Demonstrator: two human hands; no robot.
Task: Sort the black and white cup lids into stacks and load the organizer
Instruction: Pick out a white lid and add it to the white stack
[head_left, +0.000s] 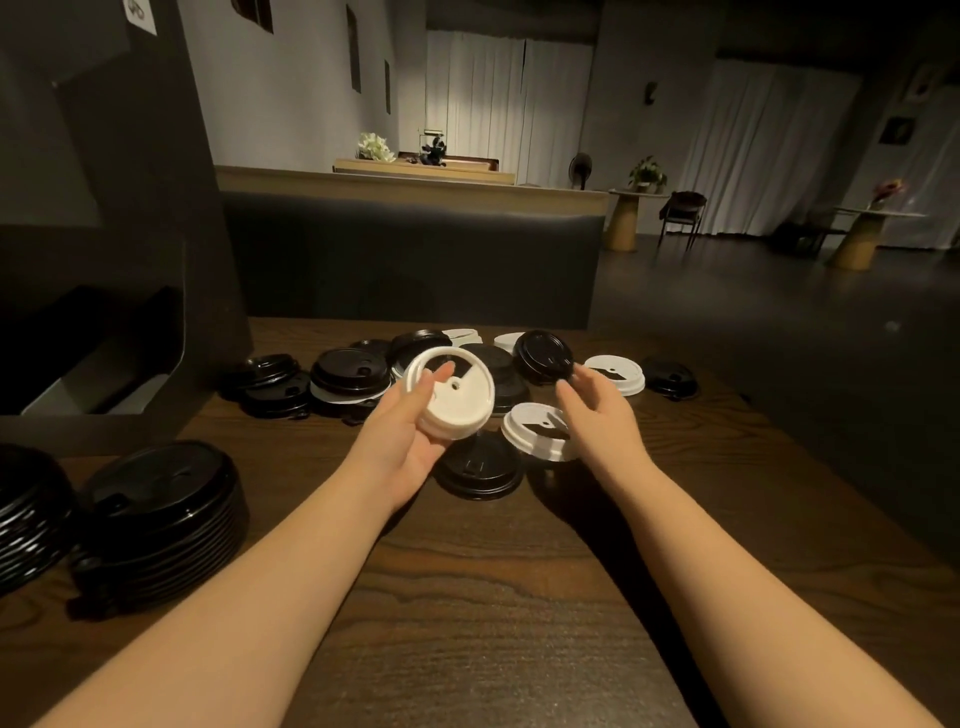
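Your left hand (402, 441) has its grip curled round a small stack of round white plastic cup lids (449, 400), fingers wrapped under the near edge and the thumb laid across the upturned hollow inside, so the stack is lifted off the dark wood-grain worktop (493, 597) and tilted toward you. Just right of that grip, your right hand (597, 410) hovers with its fingers spread and loosely bent, holding nothing; its fingertips are close to a single black plastic lid (544, 356) that leans tilted on the pile beyond. Directly beneath your right hand a white lid with a dark drinking slot (540, 431) lies flat, and between the two wrists, just below the held stack, sits a black domed lid (480, 470). Farther out past both hands, the loose pile of mixed black and white lids (363, 374) spreads across the worktop, with another white lid (615, 373) and a lone black lid (670, 376) off to the right of your right hand. Nearer you and well to the left of the left grip stands a tall stack of black lids (161, 519), with a second black stack (31, 514) beside it at the frame edge. Beyond those, far left, rises the dark boxy organizer (104, 234) with its open compartment.
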